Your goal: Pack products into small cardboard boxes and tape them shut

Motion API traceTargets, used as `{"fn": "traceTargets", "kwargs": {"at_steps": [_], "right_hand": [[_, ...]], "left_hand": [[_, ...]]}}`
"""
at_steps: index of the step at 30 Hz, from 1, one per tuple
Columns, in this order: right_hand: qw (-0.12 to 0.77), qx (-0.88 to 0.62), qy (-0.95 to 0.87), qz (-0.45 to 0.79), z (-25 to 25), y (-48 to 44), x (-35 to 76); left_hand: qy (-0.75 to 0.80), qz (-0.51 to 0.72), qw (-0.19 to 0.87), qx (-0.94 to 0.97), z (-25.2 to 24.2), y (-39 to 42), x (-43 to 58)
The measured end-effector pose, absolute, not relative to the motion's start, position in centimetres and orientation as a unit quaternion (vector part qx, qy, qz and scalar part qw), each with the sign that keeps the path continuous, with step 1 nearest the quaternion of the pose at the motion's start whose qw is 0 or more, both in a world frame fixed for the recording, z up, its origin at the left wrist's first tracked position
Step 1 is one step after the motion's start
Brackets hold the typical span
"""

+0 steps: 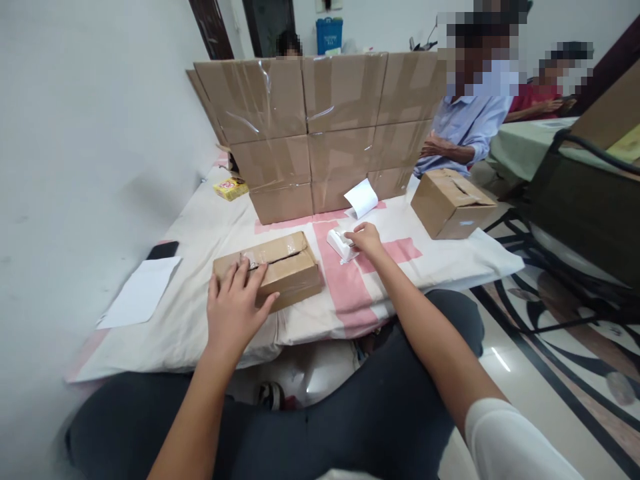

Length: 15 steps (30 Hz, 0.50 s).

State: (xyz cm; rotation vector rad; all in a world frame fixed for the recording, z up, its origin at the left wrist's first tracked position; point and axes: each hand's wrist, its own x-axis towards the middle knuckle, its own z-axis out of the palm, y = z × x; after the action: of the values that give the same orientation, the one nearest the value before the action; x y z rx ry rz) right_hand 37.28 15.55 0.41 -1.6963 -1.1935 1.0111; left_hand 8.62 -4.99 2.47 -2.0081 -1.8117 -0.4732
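2 outstretched arms (430, 327), left hand (235, 303) splayed on carton (295, 283)

the near box (295, 275) is matt brown cardboard, with glossy clear tape (292, 247) on its top. the white holder (339, 245) looks like smooth plastic. the cardboard wall (344, 100) is also matt, with shiny streaks. the tablecloth (197, 277) is matt, creased cloth; the curled sheet (363, 198) is paper; the floor (500, 367) is smooth and glossy.

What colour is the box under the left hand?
The box is plain cardboard brown; it shows best in the head view.
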Motion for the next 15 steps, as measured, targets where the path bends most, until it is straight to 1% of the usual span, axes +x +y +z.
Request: {"fn": "traceTargets", "kwargs": {"at_steps": [4, 6, 8, 9, 10, 13, 15], "right_hand": [[0.439, -0.657, -0.485, 0.375, -0.1, 14.8, 37.3], [0.446, -0.651, -0.489, 0.372, -0.1, 14.5, 37.4], [0.448, -0.651, -0.495, 0.361, 0.0, 14.2, 37.7], [0.447, -0.653, -0.499, 0.352, 0.1, 14.1, 37.9], [0.445, -0.656, -0.504, 0.343, 0.1, 14.0, 38.1], [0.433, -0.665, -0.51, 0.331, -0.2, 13.9, 38.6], [0.419, -0.672, -0.508, 0.338, -0.7, 14.0, 38.8]], "left_hand": [[-0.661, -0.17, 0.206, -0.701, 4.1, -6.7, 12.5], [-0.608, -0.194, 0.187, -0.747, 4.5, -7.1, 16.1], [-0.513, -0.201, 0.12, -0.826, 4.2, -6.1, 20.2], [-0.483, -0.201, 0.08, -0.848, 3.7, -4.9, 22.1], [-0.486, -0.205, 0.048, -0.848, 3.0, -3.3, 23.8], [-0.538, -0.239, -0.017, -0.809, 0.2, 3.1, 27.3], [-0.576, -0.291, -0.054, -0.762, -1.8, 7.2, 28.2]]}}
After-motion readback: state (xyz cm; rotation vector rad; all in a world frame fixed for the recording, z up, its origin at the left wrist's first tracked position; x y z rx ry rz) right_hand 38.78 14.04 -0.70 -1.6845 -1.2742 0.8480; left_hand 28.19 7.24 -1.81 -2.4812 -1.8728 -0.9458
